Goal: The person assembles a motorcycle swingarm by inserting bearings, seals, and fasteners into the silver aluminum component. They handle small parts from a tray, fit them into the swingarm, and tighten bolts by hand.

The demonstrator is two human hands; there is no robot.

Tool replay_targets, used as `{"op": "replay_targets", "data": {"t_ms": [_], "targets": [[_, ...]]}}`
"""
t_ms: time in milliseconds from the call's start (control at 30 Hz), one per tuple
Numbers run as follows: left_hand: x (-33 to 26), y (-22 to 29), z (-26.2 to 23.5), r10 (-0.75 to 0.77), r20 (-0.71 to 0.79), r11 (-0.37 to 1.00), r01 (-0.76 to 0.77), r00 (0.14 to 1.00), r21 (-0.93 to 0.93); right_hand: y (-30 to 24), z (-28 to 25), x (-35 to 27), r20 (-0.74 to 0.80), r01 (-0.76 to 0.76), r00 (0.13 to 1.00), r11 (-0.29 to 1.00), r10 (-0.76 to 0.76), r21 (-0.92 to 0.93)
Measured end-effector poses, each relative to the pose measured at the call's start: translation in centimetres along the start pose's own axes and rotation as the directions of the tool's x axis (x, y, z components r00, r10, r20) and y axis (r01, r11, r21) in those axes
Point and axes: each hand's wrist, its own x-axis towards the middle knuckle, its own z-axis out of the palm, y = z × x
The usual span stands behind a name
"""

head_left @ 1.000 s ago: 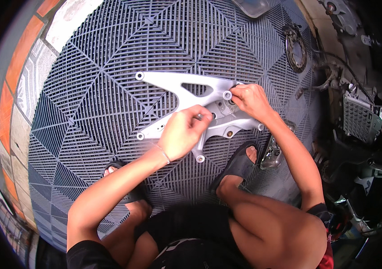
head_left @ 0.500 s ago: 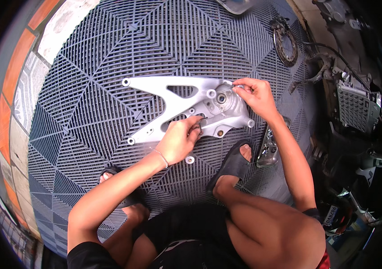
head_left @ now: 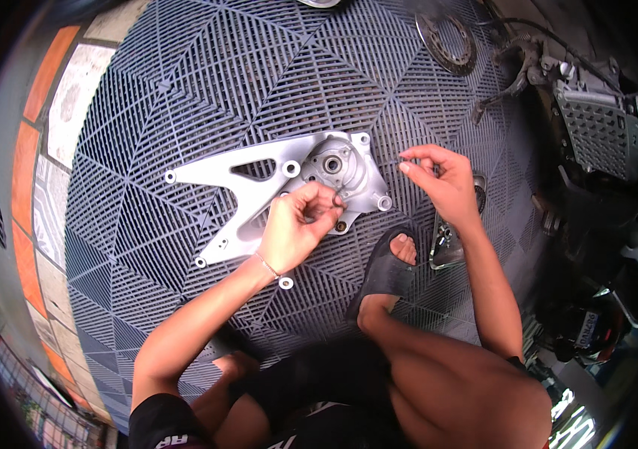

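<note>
The stiff, seemingly heavy aluminium bracket (head_left: 259, 196) is pinched near its hub by the left hand (head_left: 293, 228), while something tiny, perhaps a clip, is nipped by the right hand (head_left: 442, 183) fingers.

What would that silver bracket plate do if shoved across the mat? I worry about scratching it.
The silver bracket plate looks like rigid cast metal, so it probably won't flex. Lying flat on the ribbed floor mat, it likely slides rather than tips. The left hand rests on it.

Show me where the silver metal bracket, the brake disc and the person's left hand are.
silver metal bracket (head_left: 238, 173): head view, on its long flat upper arm.
brake disc (head_left: 446, 41): head view, on its ring, at top right.
left hand (head_left: 296, 228): head view, on the back of the hand.
</note>
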Motion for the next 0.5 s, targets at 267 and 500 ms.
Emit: {"op": "replay_targets", "data": {"t_ms": [267, 500], "targets": [[3.5, 3.9, 2.5, 0.378, 0.0, 0.676, -0.276, 0.926, 0.683, -10.5, -10.5, -7.0, 0.392, 0.175, 0.92, 0.892, 0.003, -0.417], [6.8, 8.2, 3.0, 0.368, -0.019, 0.698, -0.263, 0.93, 0.666, -5.3, -11.6, 1.1, 0.53, 0.36, 0.842, 0.835, -0.1, -0.415]]}}
